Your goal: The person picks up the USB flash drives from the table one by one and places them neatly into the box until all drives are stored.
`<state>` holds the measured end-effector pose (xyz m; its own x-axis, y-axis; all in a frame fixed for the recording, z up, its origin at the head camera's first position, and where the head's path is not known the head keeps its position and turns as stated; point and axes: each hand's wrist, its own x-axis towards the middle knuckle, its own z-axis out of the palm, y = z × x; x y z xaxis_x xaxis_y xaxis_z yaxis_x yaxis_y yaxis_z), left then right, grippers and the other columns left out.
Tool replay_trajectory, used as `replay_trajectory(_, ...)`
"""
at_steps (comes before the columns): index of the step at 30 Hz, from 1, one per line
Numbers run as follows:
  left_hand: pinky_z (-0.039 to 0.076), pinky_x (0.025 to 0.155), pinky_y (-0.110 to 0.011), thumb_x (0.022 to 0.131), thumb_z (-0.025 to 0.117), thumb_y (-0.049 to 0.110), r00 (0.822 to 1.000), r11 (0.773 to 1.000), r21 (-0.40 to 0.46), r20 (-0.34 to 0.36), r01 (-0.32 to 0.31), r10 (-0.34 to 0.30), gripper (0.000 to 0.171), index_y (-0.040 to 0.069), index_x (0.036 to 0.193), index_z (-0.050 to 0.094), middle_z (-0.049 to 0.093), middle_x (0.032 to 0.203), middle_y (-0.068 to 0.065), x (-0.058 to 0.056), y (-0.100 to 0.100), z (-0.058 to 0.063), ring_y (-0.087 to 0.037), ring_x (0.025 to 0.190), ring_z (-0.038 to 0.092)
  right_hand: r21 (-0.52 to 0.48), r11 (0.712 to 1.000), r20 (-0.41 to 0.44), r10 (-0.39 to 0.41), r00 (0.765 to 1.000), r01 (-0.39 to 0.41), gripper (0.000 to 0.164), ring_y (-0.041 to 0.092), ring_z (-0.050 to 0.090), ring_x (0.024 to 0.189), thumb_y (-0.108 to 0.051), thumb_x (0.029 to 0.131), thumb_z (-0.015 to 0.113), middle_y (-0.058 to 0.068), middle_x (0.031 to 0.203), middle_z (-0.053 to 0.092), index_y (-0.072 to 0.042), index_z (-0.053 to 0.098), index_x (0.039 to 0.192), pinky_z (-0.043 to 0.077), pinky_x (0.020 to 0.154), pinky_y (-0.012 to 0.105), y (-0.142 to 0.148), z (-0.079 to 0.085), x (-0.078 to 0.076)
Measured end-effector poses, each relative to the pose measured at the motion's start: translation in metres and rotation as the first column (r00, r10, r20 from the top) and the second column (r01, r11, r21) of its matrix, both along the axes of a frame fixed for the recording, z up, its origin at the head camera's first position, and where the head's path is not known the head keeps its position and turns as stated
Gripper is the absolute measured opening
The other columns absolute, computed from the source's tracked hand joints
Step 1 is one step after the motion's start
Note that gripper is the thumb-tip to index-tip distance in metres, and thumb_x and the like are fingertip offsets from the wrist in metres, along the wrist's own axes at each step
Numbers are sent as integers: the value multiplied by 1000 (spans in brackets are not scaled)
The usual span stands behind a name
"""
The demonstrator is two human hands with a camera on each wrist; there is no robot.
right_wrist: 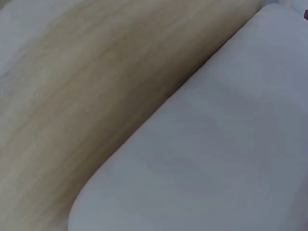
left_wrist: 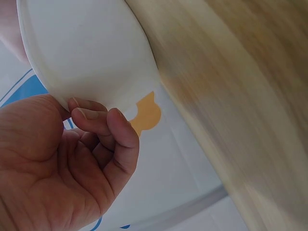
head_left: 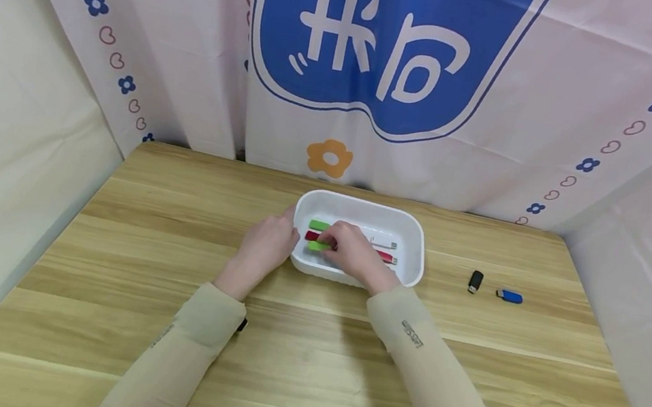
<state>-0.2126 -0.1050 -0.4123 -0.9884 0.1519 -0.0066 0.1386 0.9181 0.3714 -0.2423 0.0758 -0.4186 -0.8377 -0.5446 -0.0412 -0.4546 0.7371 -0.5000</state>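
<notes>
A white plastic basket point(head_left: 420, 243) stands near the far edge of the table. At its left end my left hand point(head_left: 268, 244) grips the rim; in the left wrist view that hand point(left_wrist: 86, 149) has its fingers curled at the basket wall point(left_wrist: 91, 43). Reaching inside, my right hand point(head_left: 353, 250) pinches a light green USB stick point(head_left: 317, 246). Another green USB stick point(head_left: 318, 225), a dark red one point(head_left: 311, 236) and a red one point(head_left: 385, 257) lie in the basket, partly hidden by the hand. The right wrist view shows only the basket's outer wall point(right_wrist: 207, 144) and table.
To the right of the basket, a black USB stick point(head_left: 475, 281) and a blue USB stick point(head_left: 509, 296) lie on the wooden table point(head_left: 303, 379). A printed curtain point(head_left: 194, 76) hangs behind the table, with pale cloth at both sides.
</notes>
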Motion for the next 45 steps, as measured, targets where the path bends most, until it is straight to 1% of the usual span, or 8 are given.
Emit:
replay_trajectory(9, 42, 43, -25, 98, 55, 13, 1000, 1000, 2, 0, -4, 4, 54, -6, 147, 40, 69, 83, -18, 0, 1, 0, -21, 57, 58, 69, 998, 48, 8, 999, -12, 21, 22, 65, 94, -4, 87, 72, 11, 103, 73, -3, 75, 108, 54, 91, 37, -4, 0, -4)
replay_trajectory(15, 43, 45, -27, 99, 56, 15, 1000, 1000, -3, 3, -10, 10, 55, -5, 147, 40, 69, 85, -19, -1, 1, 0, -22, 59, 59, 128, 992, 53, 1, 999, -8, 22, 22, 65, 96, -4, 88, 72, 11, 104, 72, -3, 75, 110, 54, 92, 37, -7, -1, -7)
replay_trajectory(21, 44, 45, -28, 98, 56, 15, 1000, 1000, 4, -7, -5, 5, 55, -5, 147, 41, 69, 85, -19, 0, 1, -1, -22, 59, 59, 137, 991, 46, -9, 999, 3, 21, 21, 63, 92, -5, 87, 74, 10, 102, 72, -4, 75, 108, 54, 89, 36, -8, -3, -8)
replay_trajectory(27, 43, 44, -27, 98, 56, 13, 1000, 1000, 19, -15, 0, 0, 54, -4, 147, 41, 69, 83, -19, 0, 0, -2, -22, 58, 59, 86, 996, -4, -8, 1000, 9, 20, 21, 64, 91, -5, 86, 74, 10, 99, 71, -3, 75, 106, 55, 88, 35, -6, -4, -8)
replay_trajectory(32, 44, 45, -28, 98, 56, 12, 1000, 1000, 28, -15, 1, 0, 53, -4, 146, 41, 69, 84, -20, 0, 0, -1, -23, 59, 59, 1, 999, -29, -32, 999, 32, 18, 20, 64, 91, -9, 89, 72, 9, 99, 71, -3, 75, 106, 56, 87, 33, 1, 0, -6)
replay_trajectory(37, 47, 47, -30, 98, 56, 13, 1000, 1000, 26, -17, -6, 7, 53, -3, 147, 42, 71, 90, -22, 0, 2, -1, -25, 62, 61, -79, 996, -54, -47, 997, 42, 18, 21, 64, 91, -12, 91, 71, 9, 100, 72, -3, 75, 106, 56, 85, 34, 11, 12, -1)
replay_trajectory(41, 46, 46, -29, 99, 55, 14, 1000, 1000, 23, 2, -13, 13, 54, -3, 148, 40, 71, 92, -22, 0, 2, 0, -24, 60, 60, -103, 994, -97, -55, 994, 45, 16, 21, 66, 90, -12, 92, 70, 10, 99, 72, -2, 75, 104, 57, 84, 34, 22, 22, 3)
replay_trajectory(45, 45, 46, -28, 99, 55, 14, 1000, 1000, 25, 10, -17, 16, 54, -4, 148, 39, 72, 95, -23, 0, 2, 0, -23, 60, 60, -118, 991, -120, -77, 990, 63, 13, 20, 65, 88, -12, 92, 69, 9, 96, 72, -3, 74, 101, 57, 83, 36, 37, 29, 6)
